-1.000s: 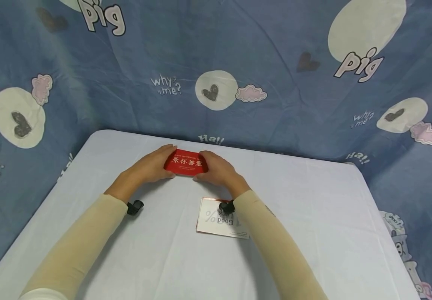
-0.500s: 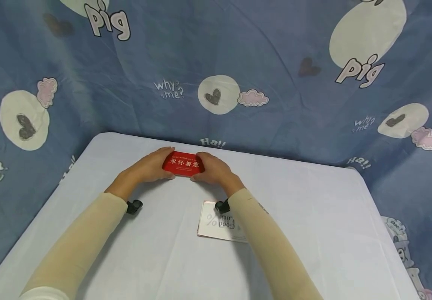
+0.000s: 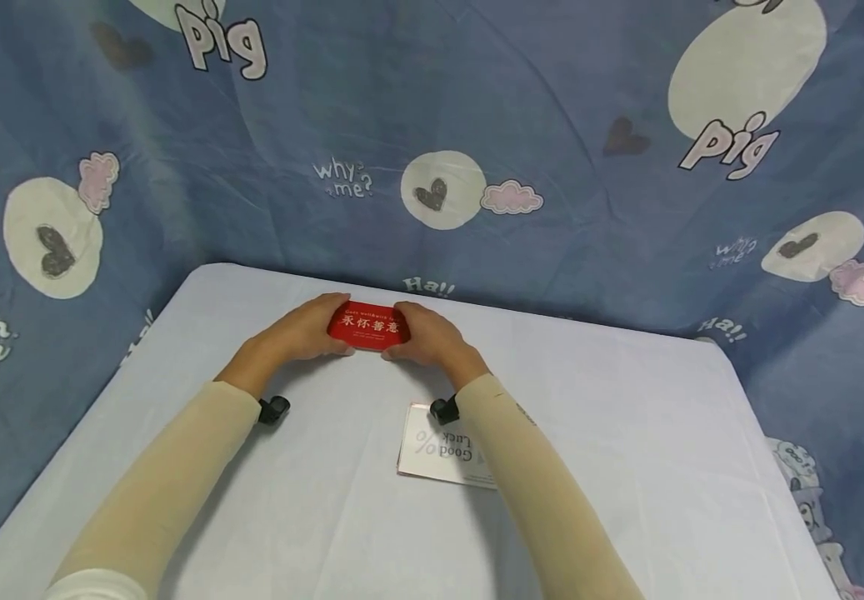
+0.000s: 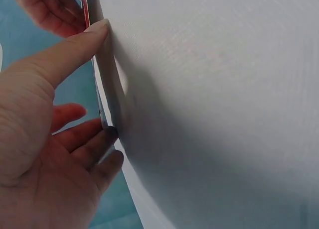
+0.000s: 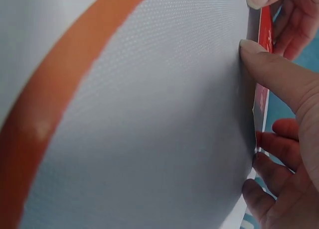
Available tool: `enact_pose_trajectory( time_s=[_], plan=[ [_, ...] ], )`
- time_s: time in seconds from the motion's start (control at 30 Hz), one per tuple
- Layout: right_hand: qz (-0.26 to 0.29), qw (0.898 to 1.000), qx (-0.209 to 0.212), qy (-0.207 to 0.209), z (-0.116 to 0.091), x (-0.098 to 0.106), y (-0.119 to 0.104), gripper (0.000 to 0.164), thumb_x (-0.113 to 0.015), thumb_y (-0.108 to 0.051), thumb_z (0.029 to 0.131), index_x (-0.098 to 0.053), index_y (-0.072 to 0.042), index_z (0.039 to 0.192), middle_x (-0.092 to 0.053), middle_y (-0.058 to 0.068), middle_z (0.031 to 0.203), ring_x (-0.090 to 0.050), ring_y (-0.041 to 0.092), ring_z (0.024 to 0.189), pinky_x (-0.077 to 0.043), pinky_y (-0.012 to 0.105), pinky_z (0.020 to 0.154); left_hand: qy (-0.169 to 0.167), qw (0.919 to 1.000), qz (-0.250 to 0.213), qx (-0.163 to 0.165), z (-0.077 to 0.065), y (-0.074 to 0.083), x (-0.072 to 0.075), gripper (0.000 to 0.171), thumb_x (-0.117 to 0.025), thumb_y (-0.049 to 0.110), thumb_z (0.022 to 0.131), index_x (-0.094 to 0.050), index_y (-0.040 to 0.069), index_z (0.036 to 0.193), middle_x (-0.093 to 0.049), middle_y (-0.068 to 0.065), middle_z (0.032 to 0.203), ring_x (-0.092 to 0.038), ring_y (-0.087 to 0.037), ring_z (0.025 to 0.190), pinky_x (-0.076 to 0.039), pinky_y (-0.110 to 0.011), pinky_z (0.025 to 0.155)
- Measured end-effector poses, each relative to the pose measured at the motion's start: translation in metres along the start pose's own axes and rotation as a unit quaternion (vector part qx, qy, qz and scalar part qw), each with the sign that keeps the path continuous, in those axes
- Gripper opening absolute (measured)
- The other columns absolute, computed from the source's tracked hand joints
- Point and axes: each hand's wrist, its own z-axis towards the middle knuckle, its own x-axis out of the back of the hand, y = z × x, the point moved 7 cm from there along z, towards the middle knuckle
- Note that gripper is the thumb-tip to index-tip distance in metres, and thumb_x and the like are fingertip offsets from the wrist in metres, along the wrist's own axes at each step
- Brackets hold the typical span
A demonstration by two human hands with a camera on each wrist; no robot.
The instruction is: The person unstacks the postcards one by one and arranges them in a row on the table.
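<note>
Clamped from both ends, a red card point(image 3: 367, 326) sits between a person's left hand point(image 3: 304, 329) and right hand point(image 3: 430, 335), thumbs along its near edge. Almost nothing has shifted over the past second, hands and card alike, which suggests a steadying pause in the handling. Counted: two hands, one red card in the grip, one white "Good Luck" card point(image 3: 435, 461) nearer the person, partly behind the right forearm point(image 3: 529, 475); whether either is a stack cannot be told.
</note>
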Motion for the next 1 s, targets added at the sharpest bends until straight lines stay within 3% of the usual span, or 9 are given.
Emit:
enact_pose_trajectory(
  time_s=[0.47,1.0],
  plan=[
    [0.000,1.000,0.006,-0.013,0.006,-0.006,-0.005,0.089,-0.085,-0.043,0.087,-0.042,-0.015,0.159,-0.053,0.003,0.154,-0.049,0.020,0.137,-0.042,0.041,0.115,0.000,0.9998,0.007,0.017,-0.004,-0.013,-0.004,0.101,-0.085,0.030,0.089,-0.024,-0.002,0.163,-0.030,-0.025,0.165,-0.029,-0.044,0.150,-0.027,-0.065,0.120],
    [-0.003,1.000,0.013,0.003,-0.003,0.002,0.007,0.100,-0.086,-0.049,0.083,-0.036,-0.013,0.162,-0.048,0.004,0.158,-0.046,0.021,0.140,-0.043,0.042,0.116,0.015,0.9994,0.029,0.005,-0.004,0.000,-0.004,0.103,-0.084,0.028,0.089,-0.021,0.003,0.166,-0.023,-0.022,0.169,-0.023,-0.044,0.153,-0.023,-0.064,0.122]
  ],
)
